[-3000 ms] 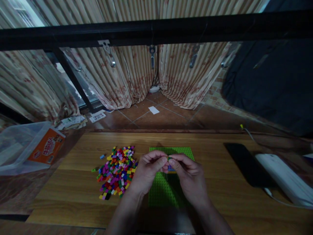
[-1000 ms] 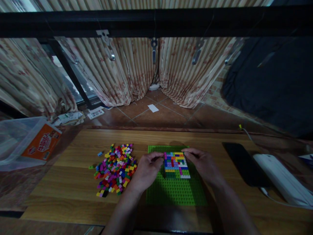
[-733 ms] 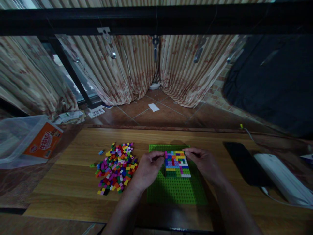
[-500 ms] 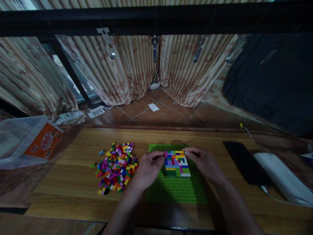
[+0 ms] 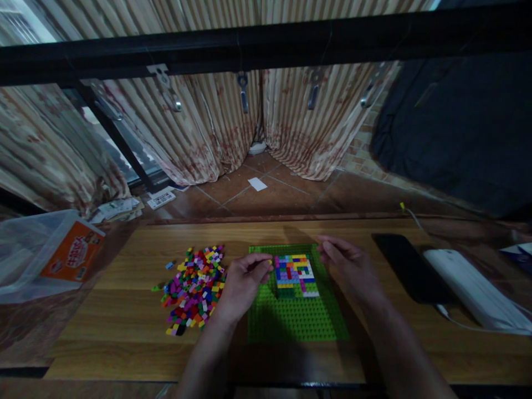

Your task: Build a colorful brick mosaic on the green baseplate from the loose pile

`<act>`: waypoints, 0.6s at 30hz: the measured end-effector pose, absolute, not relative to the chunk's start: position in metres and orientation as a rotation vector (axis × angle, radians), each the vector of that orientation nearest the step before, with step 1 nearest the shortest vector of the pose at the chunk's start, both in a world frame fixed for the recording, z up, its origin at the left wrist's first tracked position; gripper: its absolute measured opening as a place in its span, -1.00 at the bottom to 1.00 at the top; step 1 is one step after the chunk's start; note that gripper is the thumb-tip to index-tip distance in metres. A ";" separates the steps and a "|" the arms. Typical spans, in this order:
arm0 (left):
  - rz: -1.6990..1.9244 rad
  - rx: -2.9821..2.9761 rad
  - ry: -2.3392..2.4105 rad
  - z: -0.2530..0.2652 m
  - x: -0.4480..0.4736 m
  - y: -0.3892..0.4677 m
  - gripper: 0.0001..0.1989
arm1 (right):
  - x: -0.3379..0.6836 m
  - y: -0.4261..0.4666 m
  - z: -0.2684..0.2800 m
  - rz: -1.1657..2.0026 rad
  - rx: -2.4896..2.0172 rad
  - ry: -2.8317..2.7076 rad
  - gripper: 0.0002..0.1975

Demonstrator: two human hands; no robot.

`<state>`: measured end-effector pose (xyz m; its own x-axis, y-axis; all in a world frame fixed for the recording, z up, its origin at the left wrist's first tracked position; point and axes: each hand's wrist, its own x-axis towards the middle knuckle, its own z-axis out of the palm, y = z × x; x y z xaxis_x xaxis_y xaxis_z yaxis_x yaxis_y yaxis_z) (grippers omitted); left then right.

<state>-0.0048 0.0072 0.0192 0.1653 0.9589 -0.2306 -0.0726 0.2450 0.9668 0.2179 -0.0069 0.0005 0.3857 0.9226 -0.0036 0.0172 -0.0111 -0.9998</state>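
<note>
A block built of many-coloured toy bricks (image 5: 293, 277) stands on a green studded baseplate (image 5: 297, 324), toward its far half. At the block's left side, my left hand (image 5: 245, 280) is closed in a pinch, and a small yellow brick (image 5: 271, 264) shows at its fingertips, just apart from the block. My right hand (image 5: 347, 263) hovers beyond the block's far right corner, over the baseplate's right edge. Its fingers are stretched forward and loosely apart, with nothing visible in them. A heap of loose bricks (image 5: 199, 288) lies to the left of the baseplate.
A black phone (image 5: 409, 271) and a white device (image 5: 469, 288) with a cable lie on the right of the wooden table (image 5: 120, 310). A clear plastic bin (image 5: 37, 249) with an orange label stands at the far left. Curtains (image 5: 199, 127) hang behind a dark bar.
My right hand has come off the block's far right corner, its fingers moving up and away. My left hand has drawn slightly left from the block's side. The camera view has shifted a little.
</note>
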 end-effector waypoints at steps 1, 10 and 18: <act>0.971 1.005 1.107 0.021 -0.004 0.007 -0.78 | 0.217 -0.008 0.004 0.857 -1.379 -0.880 -0.68; 0.944 0.930 0.869 0.026 0.004 0.000 -0.74 | 0.175 -0.028 0.022 0.966 -1.273 -1.318 -0.82; 0.955 0.946 0.798 0.025 0.006 -0.003 -0.68 | 0.163 -0.030 0.024 0.939 -1.211 -1.453 -0.84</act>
